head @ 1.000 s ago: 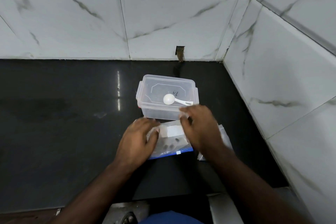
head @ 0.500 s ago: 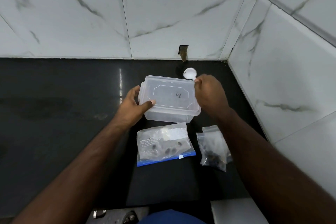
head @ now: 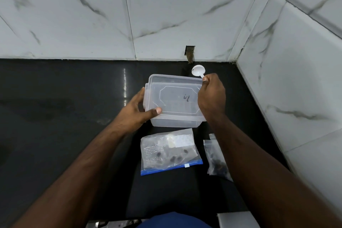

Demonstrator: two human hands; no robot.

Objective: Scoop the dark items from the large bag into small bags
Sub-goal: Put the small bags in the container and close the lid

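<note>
Right fingers: the thin handle of a small white plastic scoop is pinched between curled fingertips; the round bowl of the scoop is held up and away, above the far right corner of the box.
Right hand: it is positioned over the right end of the lid, with the back of the hand turned to the camera.
Left fingers: the left end of a clear rectangular plastic box with a snap-on lid is gripped; the thumb is laid on the near left corner of the lid, and the other fingers are wrapped round the left side.
Left hand: it is held against the box's left wall.
Box: it is seen closed, with a dark handwritten mark on the lid; whether it is lifted off the surface cannot be told.
Large bag: a clear zip bag with a blue sealing strip is laid flat on the black glossy countertop, just in front of the box, apart from both hands.
Dark items: several small pieces are seen inside the zip bag, near its blue strip.
Small bag: a small clear plastic bag with dark contents is laid to the right of the zip bag, partly hidden by the right forearm.
Surroundings: white marbled wall tiles are seen behind and to the right of the countertop.
</note>
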